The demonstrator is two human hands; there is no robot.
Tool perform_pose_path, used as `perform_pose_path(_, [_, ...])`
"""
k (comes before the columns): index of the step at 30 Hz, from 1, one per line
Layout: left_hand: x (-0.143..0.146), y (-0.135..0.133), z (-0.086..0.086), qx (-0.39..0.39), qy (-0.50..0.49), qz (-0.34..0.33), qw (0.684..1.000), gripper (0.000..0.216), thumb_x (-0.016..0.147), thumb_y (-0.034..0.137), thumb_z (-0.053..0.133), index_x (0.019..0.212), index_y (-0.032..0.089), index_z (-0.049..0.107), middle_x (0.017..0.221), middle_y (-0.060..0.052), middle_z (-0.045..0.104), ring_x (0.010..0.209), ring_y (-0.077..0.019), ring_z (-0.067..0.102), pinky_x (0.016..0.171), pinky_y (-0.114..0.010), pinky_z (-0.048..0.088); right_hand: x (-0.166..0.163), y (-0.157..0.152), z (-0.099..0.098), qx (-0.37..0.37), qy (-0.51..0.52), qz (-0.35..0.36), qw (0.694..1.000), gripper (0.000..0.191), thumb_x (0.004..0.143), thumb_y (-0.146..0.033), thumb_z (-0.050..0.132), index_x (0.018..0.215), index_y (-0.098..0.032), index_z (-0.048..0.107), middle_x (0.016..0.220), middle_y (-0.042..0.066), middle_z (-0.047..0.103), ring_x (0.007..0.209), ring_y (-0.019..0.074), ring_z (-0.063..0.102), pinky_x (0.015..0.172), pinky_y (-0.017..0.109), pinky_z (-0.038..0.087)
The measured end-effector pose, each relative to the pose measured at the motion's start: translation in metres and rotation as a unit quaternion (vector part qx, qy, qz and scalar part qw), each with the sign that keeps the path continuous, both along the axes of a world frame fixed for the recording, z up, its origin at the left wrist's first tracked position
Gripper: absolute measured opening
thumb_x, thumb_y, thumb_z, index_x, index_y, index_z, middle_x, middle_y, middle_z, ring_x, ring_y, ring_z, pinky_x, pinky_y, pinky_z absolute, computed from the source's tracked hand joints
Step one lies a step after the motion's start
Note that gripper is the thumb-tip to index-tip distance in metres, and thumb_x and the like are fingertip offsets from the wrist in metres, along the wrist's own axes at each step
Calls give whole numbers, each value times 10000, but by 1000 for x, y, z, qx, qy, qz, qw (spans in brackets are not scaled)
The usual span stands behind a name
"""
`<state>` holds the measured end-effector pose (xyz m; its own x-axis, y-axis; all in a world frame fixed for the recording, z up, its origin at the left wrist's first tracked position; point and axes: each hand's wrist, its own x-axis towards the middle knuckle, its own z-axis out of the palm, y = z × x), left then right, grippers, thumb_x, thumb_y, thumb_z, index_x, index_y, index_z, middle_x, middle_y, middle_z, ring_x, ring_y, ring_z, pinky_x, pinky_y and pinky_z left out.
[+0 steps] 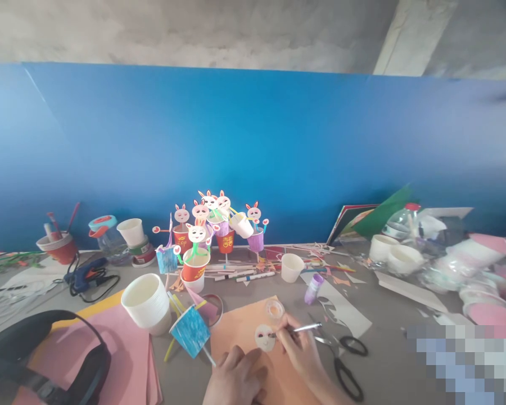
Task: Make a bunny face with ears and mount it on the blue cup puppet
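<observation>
My right hand (300, 347) is closed around a thin silver pen (304, 328), its tip touching a small round paper face (265, 337) with drawn eyes. That face lies on an orange paper sheet (240, 329). My left hand (235, 378) rests with fingers curled on the same sheet, just below the face, pressing the paper down. A blue paper cup (190, 331) on a stick lies tipped over to the left of my hands. Black scissors (344, 360) lie right of my right hand.
A stack of white cups (147, 304) and pink paper (122, 360) sit at left, with a black headset (46, 360). Several bunny cup figures (211, 230) stand at the back against a blue wall (253, 152). A glue gun (86, 275), markers, a purple tube (314, 287) and paper scraps are scattered around.
</observation>
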<state>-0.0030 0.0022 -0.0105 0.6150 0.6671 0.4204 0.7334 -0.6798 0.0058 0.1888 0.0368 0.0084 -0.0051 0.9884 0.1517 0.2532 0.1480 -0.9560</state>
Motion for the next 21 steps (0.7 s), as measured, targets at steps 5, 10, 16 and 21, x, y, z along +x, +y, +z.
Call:
perform_pose_path(5, [0, 0, 0, -1, -6, 0, 1000, 203, 742, 392, 745, 875, 279, 641, 1113, 62, 706, 770, -186, 544, 593, -310, 418, -3, 1, 5, 3, 26, -2, 1000, 104, 782, -222, 523, 691, -231, 474, 557, -60, 452, 500, 135, 487, 492, 231, 392])
perform_pose_path(10, [0, 0, -1, -12, 2, 2, 1000, 190, 742, 388, 747, 852, 275, 640, 1112, 65, 704, 776, -184, 538, 590, -313, 414, -1, 1, 3, 6, 38, -5, 999, 129, 799, -234, 521, 687, -232, 458, 573, -53, 473, 535, 144, 506, 529, 242, 413])
perform_pose_path(16, [-1, 1, -3, -12, -1, -7, 1000, 177, 760, 387, 733, 860, 272, 644, 1121, 57, 703, 790, -185, 547, 593, -304, 415, 1, -1, 0, 9, 30, -5, 999, 197, 774, -209, 532, 625, -239, 407, 479, -89, 383, 438, 110, 392, 458, 228, 303])
perform_pose_path(21, [-2, 2, -5, -15, -21, -14, 1000, 198, 747, 395, 753, 832, 262, 634, 1113, 66, 712, 770, -174, 572, 604, -301, 438, 0, -3, 0, 8, 33, -7, 999, 218, 769, -243, 560, 611, -237, 411, 488, -86, 380, 440, 107, 382, 457, 231, 285])
